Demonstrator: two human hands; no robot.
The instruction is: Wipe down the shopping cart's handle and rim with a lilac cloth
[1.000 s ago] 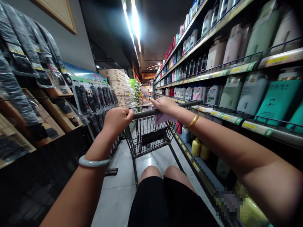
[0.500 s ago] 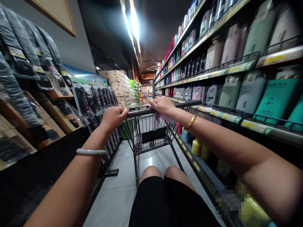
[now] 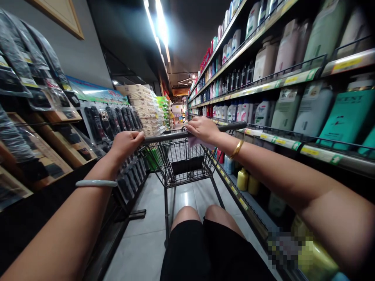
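Note:
A black wire shopping cart (image 3: 178, 166) stands in a narrow shop aisle in front of me. My left hand (image 3: 126, 143) is closed round the left end of the cart's grey handle bar (image 3: 165, 137). My right hand (image 3: 202, 128) is closed on the bar further right and presses a pale pink cloth (image 3: 195, 142) against it. A pale bangle sits on my left wrist, a gold one on my right. The basket holds a dark flat thing; I cannot make out what it is.
Shelves of shampoo and wash bottles (image 3: 263, 111) run close along the right, with yellow bottles (image 3: 242, 179) on the bottom shelf. Hanging packaged goods (image 3: 111, 119) and wooden boxes line the left. Stacked cartons (image 3: 143, 105) stand further down the tiled aisle.
The cart and both hands have shifted left and a little forward along the aisle. My left hand has slid toward the handle's left end. Both grips stay closed.

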